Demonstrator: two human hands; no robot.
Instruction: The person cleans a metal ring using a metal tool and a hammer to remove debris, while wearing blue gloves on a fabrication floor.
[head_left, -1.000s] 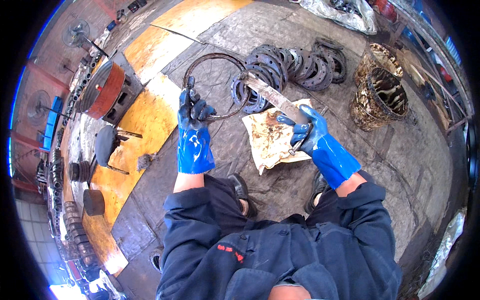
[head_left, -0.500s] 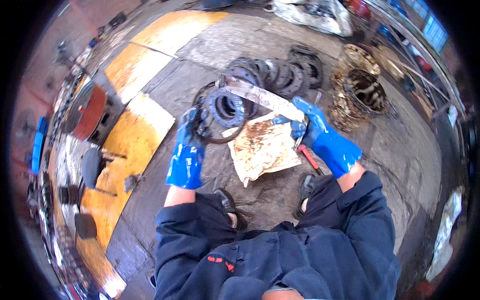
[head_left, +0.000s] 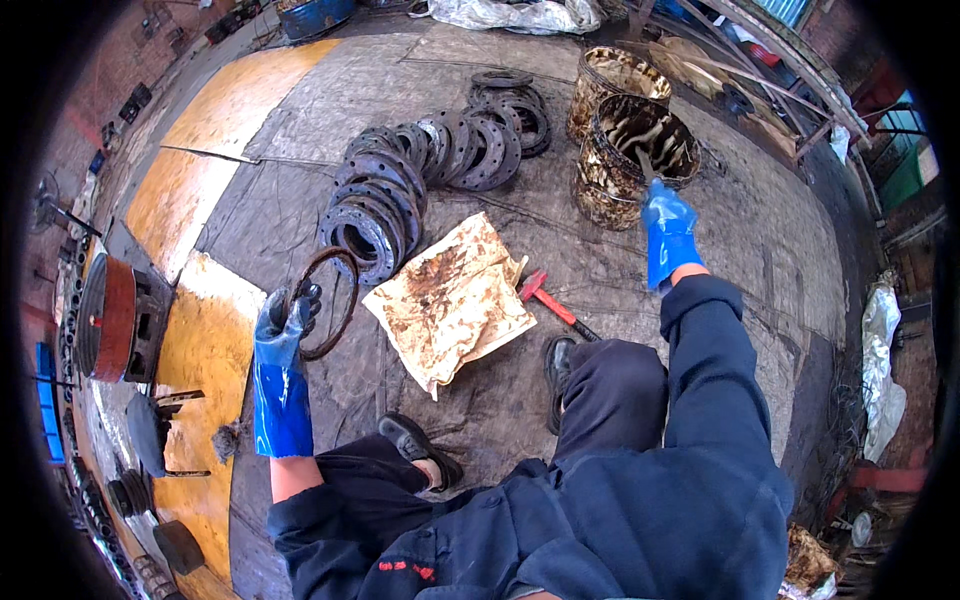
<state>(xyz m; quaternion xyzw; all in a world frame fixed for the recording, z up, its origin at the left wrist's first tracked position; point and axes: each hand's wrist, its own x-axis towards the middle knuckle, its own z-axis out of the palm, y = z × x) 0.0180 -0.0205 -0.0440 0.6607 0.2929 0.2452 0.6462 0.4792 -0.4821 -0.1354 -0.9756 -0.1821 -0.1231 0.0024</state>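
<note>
My left hand (head_left: 284,325), in a long blue rubber glove, is closed on a thin, dark, grimy ring (head_left: 354,290). The ring is held up beside the near end of a row of dark metal flanges (head_left: 455,150). Over on the right, my gloved right hand (head_left: 668,225) grips a flat grey scraper-like tool (head_left: 645,163). Its far end reaches over the rim into a smeared bucket (head_left: 608,205); the grip is mostly hidden by my fingers. Between my hands lies a stained, cream-coloured pad (head_left: 455,310) on the floor.
A red-headed hammer (head_left: 548,297) lies right of the pad, close to my foot. Behind the near bucket stands a second smeared bucket (head_left: 585,100). A small black stool (head_left: 147,432) and a red-brown drum-shaped part (head_left: 118,320) are at the left, beside yellow floor plates (head_left: 215,340).
My right hand has carried the flat tool from above the pad rightward to the bucket. My left hand, still holding the ring, has moved left and away from the flanges. The view has shifted.
</note>
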